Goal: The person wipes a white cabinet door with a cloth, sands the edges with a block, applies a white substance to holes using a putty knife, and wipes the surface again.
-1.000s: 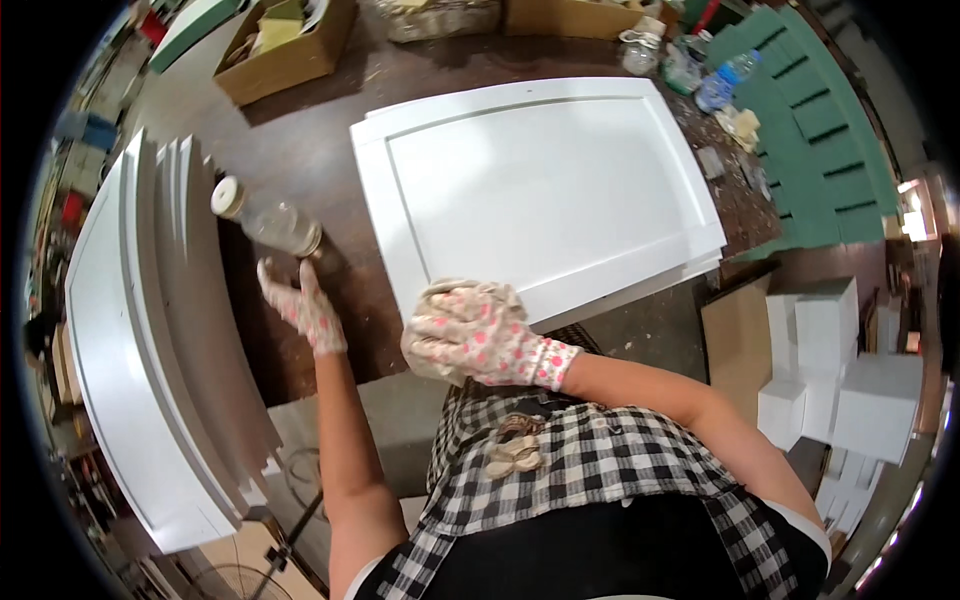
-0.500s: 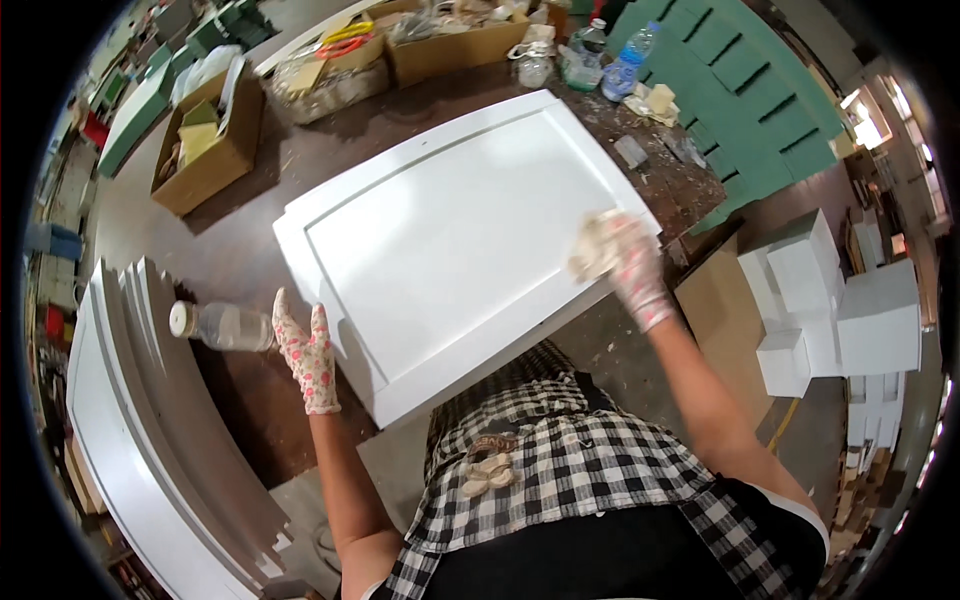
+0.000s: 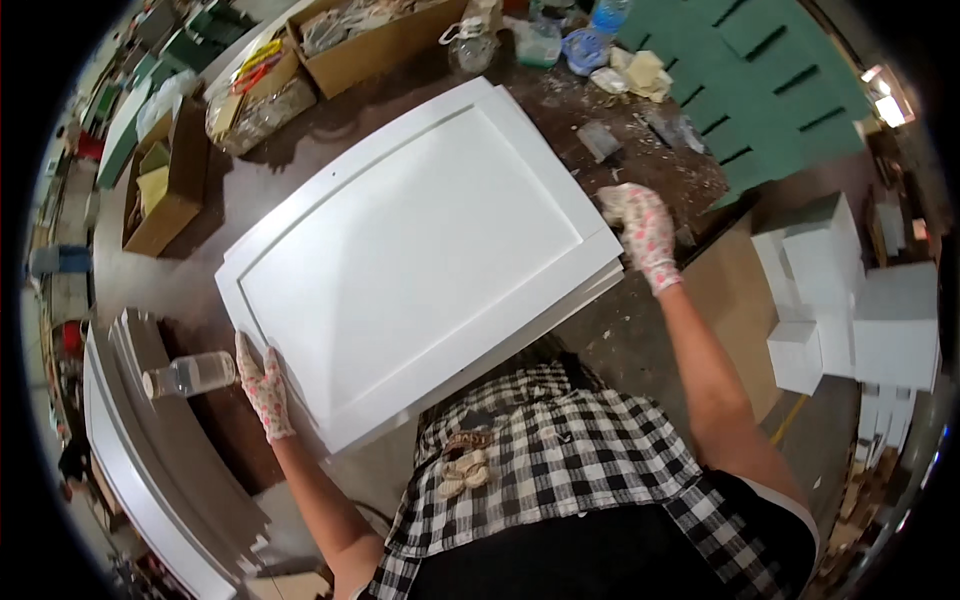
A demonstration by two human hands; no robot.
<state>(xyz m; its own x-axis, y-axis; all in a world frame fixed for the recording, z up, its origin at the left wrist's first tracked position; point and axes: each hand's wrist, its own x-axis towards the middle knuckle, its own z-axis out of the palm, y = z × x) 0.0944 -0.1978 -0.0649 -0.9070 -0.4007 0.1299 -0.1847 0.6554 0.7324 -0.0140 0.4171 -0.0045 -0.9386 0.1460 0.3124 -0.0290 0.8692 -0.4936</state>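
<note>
A white framed panel (image 3: 410, 250) lies at a slant on the dark worktable (image 3: 330, 135). Beneath its lower right edge, the edge of another white layer (image 3: 585, 308) shows. My left hand (image 3: 264, 396), in a floral glove, rests against the panel's left edge with its fingers stretched out and thumb apart. Just past the panel's right edge, my gloved right hand (image 3: 645, 232) is closed round a cream cloth (image 3: 612, 204), mostly hidden by the fingers. A clear bottle with a white cap (image 3: 205, 373) lies on its side by my left hand.
Curved white panels (image 3: 150, 450) stand stacked at the left. Cardboard boxes (image 3: 175, 195) of odds and ends line the table's back, near bottles (image 3: 538, 45) and crumpled cloths (image 3: 643, 75). A green slotted board (image 3: 760, 90) and white box shapes (image 3: 815, 270) are at the right.
My right hand has moved off the panel's face to beyond its right edge. My left hand now touches the left edge. The view has shifted, and the lower layer's edge now shows.
</note>
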